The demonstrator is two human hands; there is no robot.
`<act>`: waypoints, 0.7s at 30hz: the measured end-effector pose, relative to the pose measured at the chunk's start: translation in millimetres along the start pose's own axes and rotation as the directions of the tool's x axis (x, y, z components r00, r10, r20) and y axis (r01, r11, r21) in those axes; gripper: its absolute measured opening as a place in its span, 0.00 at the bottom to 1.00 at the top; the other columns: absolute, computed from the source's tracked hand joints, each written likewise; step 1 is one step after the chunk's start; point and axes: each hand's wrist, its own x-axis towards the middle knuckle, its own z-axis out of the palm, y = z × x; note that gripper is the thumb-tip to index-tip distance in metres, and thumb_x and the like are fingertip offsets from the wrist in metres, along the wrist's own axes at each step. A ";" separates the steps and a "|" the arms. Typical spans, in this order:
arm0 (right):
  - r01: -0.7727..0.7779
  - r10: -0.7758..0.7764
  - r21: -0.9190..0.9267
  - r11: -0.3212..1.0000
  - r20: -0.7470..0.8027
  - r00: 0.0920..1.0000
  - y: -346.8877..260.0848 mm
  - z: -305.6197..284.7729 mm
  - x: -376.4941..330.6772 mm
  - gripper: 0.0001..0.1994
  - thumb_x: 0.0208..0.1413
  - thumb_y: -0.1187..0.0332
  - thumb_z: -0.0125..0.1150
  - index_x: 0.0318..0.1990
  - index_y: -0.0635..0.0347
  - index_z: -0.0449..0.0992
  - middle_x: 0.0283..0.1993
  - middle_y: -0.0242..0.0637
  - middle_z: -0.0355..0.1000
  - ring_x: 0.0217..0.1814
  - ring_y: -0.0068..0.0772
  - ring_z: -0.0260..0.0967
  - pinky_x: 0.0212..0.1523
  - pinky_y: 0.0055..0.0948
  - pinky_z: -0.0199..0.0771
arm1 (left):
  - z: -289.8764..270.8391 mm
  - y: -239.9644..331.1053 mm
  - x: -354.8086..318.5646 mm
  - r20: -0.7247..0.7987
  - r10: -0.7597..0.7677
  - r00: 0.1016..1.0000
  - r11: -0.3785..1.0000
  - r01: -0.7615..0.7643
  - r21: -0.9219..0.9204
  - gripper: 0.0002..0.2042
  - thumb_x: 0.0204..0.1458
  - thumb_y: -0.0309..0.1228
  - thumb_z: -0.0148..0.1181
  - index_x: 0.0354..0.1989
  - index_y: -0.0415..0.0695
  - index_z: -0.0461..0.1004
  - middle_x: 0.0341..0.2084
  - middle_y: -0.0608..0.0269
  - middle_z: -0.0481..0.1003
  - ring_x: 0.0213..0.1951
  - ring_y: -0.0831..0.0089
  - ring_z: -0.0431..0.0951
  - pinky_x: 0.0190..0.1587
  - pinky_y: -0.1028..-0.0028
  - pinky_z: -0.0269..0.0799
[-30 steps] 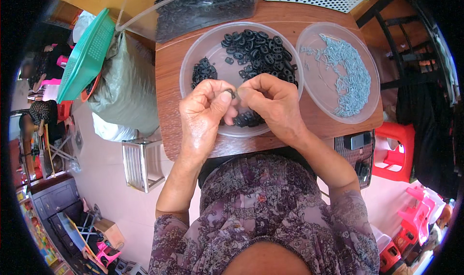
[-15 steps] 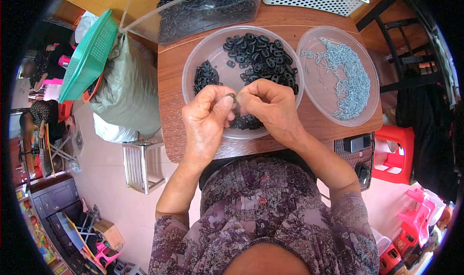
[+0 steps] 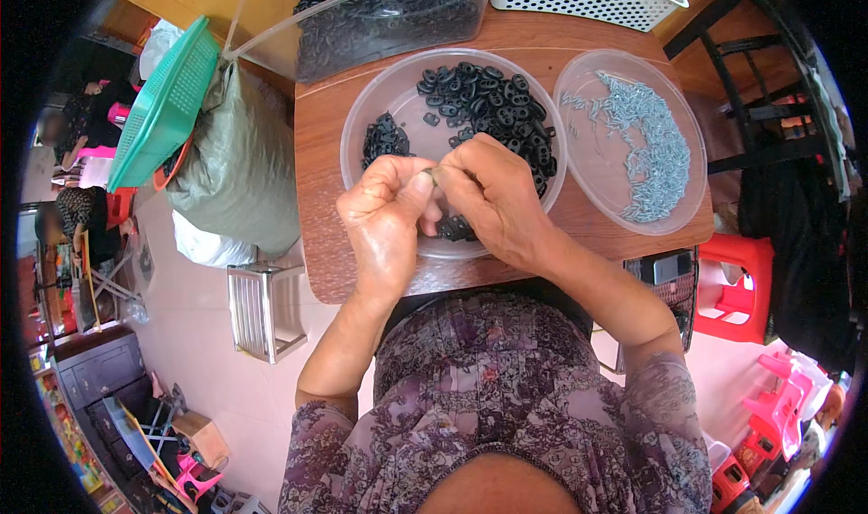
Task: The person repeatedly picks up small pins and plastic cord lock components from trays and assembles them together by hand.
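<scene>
Above the near side of a round clear plastic tub (image 3: 412, 107), my two hands meet at the fingertips. My left hand (image 3: 382, 214) pinches a small dark piece, mostly hidden between thumb and forefinger. The fingers of my right hand (image 3: 495, 198) are closed against that same spot; whatever they grip is hidden. A big heap of black two-holed plastic pieces (image 3: 511, 107) fills the tub's far right. Smaller black parts (image 3: 384, 141) lie at its left, and more dark parts (image 3: 457, 229) show beneath my hands. Right of the tub, a shallow clear tray (image 3: 597, 175) holds silvery screw-like pins (image 3: 665, 166).
The wooden table (image 3: 321, 207) carries a clear bin of black pieces (image 3: 389, 35) and a white perforated basket (image 3: 588, 6) at the back. Left stand a full sack (image 3: 240, 175), a green basket (image 3: 167, 107) and a metal stool (image 3: 258, 311). A red stool (image 3: 759, 288) is at right.
My right hand has shifted slightly left and up, its fingers now over the pinched piece. My left hand has moved a little left. The dark piece shows less than before.
</scene>
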 end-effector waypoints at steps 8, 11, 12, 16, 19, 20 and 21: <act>0.066 -0.074 -0.154 0.986 -0.047 0.996 16.9 -25.0 32.1 0.05 0.46 0.68 0.56 0.26 0.60 0.74 0.26 0.40 0.71 0.30 0.43 0.66 0.34 0.37 0.64 | -12.7 2.0 5.6 -0.046 0.006 0.999 0.995 -0.011 -0.097 0.07 0.51 0.20 0.52 0.38 0.32 0.72 0.21 0.61 0.72 0.18 0.81 0.69 0.20 0.83 0.65; 0.129 -0.121 -0.299 0.946 0.045 0.992 28.1 -31.1 48.3 0.04 0.44 0.72 0.55 0.26 0.60 0.75 0.26 0.42 0.71 0.32 0.45 0.66 0.36 0.39 0.65 | -17.8 4.1 8.0 -0.037 0.024 0.999 0.994 -0.028 -0.106 0.08 0.51 0.19 0.51 0.39 0.32 0.72 0.22 0.58 0.73 0.19 0.79 0.70 0.20 0.82 0.65; 0.198 -0.172 -0.385 0.901 0.100 0.980 31.6 -31.2 52.2 0.04 0.43 0.73 0.55 0.26 0.60 0.75 0.26 0.42 0.71 0.32 0.45 0.66 0.36 0.39 0.65 | -18.1 5.5 8.6 -0.040 0.031 0.999 0.995 -0.035 -0.097 0.08 0.51 0.19 0.51 0.39 0.31 0.72 0.23 0.57 0.73 0.20 0.78 0.71 0.20 0.82 0.66; 0.351 -0.227 -0.451 0.821 0.307 0.924 33.4 -25.5 45.8 0.02 0.38 0.72 0.57 0.23 0.58 0.74 0.27 0.41 0.69 0.35 0.45 0.64 0.35 0.40 0.64 | -23.3 3.9 5.0 -0.044 0.035 0.998 0.993 -0.040 -0.111 0.07 0.51 0.20 0.52 0.38 0.31 0.72 0.24 0.55 0.74 0.21 0.77 0.72 0.21 0.82 0.67; 0.489 -0.180 -0.552 0.675 0.519 0.835 27.9 -21.9 37.1 0.04 0.34 0.71 0.60 0.21 0.58 0.74 0.28 0.40 0.67 0.37 0.42 0.63 0.35 0.38 0.62 | -24.6 1.0 4.2 -0.039 0.027 0.999 0.994 -0.031 -0.108 0.07 0.50 0.20 0.53 0.37 0.31 0.72 0.23 0.55 0.74 0.20 0.77 0.72 0.20 0.82 0.67; 0.489 -0.180 -0.554 0.674 0.519 0.836 28.0 -20.6 34.3 0.04 0.34 0.71 0.60 0.21 0.58 0.74 0.28 0.40 0.67 0.37 0.42 0.63 0.35 0.38 0.62 | -23.8 1.0 4.3 -0.037 0.028 0.999 0.993 -0.032 -0.110 0.07 0.50 0.20 0.53 0.37 0.31 0.72 0.23 0.55 0.74 0.20 0.77 0.72 0.20 0.82 0.67; 0.525 -0.177 -0.555 0.645 0.560 0.810 29.2 -18.2 31.4 0.05 0.32 0.71 0.61 0.21 0.58 0.74 0.28 0.40 0.67 0.38 0.41 0.62 0.36 0.37 0.61 | -23.0 1.2 4.4 -0.032 0.019 0.999 0.994 -0.022 -0.112 0.07 0.50 0.20 0.53 0.37 0.31 0.72 0.23 0.55 0.74 0.20 0.77 0.72 0.20 0.82 0.67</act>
